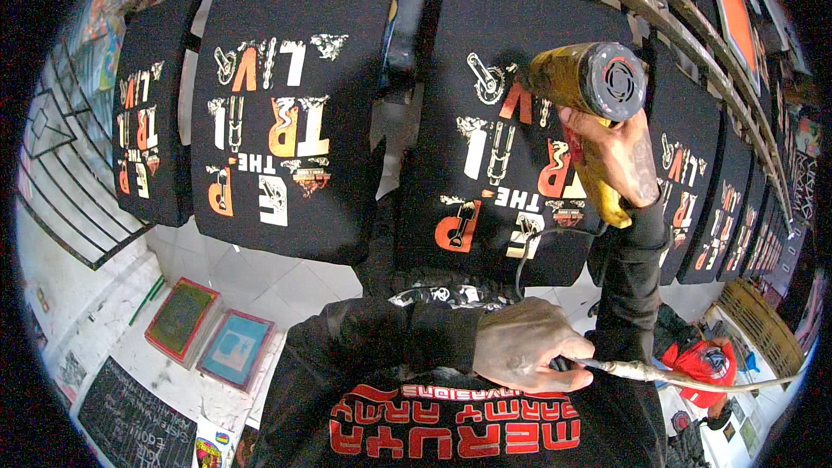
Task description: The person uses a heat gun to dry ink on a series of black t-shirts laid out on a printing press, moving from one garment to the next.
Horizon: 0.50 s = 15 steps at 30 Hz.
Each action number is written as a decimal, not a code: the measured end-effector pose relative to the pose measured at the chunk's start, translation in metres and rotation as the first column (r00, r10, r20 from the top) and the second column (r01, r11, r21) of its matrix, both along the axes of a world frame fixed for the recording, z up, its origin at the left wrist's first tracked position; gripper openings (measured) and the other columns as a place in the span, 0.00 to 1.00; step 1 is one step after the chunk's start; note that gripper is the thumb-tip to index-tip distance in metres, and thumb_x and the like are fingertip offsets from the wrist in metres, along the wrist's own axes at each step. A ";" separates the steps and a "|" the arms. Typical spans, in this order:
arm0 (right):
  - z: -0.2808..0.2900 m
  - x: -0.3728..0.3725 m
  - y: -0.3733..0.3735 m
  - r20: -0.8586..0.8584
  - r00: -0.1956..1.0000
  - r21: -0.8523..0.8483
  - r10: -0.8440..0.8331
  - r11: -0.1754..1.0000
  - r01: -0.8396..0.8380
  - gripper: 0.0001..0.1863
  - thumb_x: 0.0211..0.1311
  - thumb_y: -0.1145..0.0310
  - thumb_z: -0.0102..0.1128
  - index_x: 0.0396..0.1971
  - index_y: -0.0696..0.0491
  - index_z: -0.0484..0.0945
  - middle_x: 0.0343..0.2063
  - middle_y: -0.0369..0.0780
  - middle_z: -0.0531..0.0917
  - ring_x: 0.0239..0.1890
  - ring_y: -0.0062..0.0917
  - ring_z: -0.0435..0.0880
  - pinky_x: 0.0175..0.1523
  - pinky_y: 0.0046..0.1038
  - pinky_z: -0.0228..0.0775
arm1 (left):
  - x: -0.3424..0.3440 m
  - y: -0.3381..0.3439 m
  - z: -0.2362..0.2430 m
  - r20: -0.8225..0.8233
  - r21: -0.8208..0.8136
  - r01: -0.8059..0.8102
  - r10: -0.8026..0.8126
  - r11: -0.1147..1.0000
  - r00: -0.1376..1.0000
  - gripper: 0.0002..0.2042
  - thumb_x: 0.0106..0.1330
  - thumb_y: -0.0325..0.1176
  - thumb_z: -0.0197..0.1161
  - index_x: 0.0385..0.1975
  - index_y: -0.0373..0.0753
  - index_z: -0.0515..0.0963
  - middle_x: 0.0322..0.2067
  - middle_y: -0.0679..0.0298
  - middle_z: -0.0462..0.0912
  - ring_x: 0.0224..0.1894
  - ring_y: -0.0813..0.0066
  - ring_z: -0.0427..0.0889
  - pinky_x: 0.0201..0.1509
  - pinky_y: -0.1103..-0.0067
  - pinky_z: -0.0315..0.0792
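Observation:
My right hand [620,156] is wrapped round the handle of a yellow heat gun [563,69] with a dark vented rear cap. The gun hangs over a black printed T-shirt [485,26] stretched on a board; its nozzle end is hidden. From the gun's handle a thin dark cord [520,273] loops toward me. Close to my body, my left hand [533,342] has its fingers closed on a power cable [659,371], which runs off to the right and looks taped near the hand. White and orange lettering and bike-part pictures cover the shirt.
Left of it lie more black printed shirts [286,9]; others line up to the right. A rail [685,22] runs along the far side. Framed printing screens [182,319] rest at lower left, near a metal grille [78,165]. A person in red [709,366] is at lower right.

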State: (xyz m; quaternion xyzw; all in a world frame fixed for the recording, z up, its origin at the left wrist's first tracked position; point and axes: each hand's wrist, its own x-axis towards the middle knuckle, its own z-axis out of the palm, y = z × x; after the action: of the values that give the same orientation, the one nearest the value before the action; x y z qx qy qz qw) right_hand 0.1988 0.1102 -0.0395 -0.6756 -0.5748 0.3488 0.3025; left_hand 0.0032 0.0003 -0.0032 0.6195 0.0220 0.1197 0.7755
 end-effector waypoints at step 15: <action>0.013 -0.006 -0.016 0.037 0.997 -0.038 0.072 0.997 -0.070 0.25 0.52 0.71 0.70 0.52 0.57 0.75 0.46 0.41 0.84 0.50 0.28 0.82 0.56 0.29 0.72 | -0.001 0.000 0.008 -0.020 -0.066 -0.046 0.045 0.997 0.999 0.20 0.65 0.44 0.60 0.18 0.34 0.71 0.10 0.50 0.69 0.18 0.46 0.75 0.24 0.60 0.65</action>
State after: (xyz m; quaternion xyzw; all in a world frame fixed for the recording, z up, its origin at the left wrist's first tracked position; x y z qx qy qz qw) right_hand 0.1924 0.0941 -0.0261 -0.6669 -0.5976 0.3566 0.2663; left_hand 0.0027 0.0007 0.0044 0.5938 0.0472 0.1309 0.7925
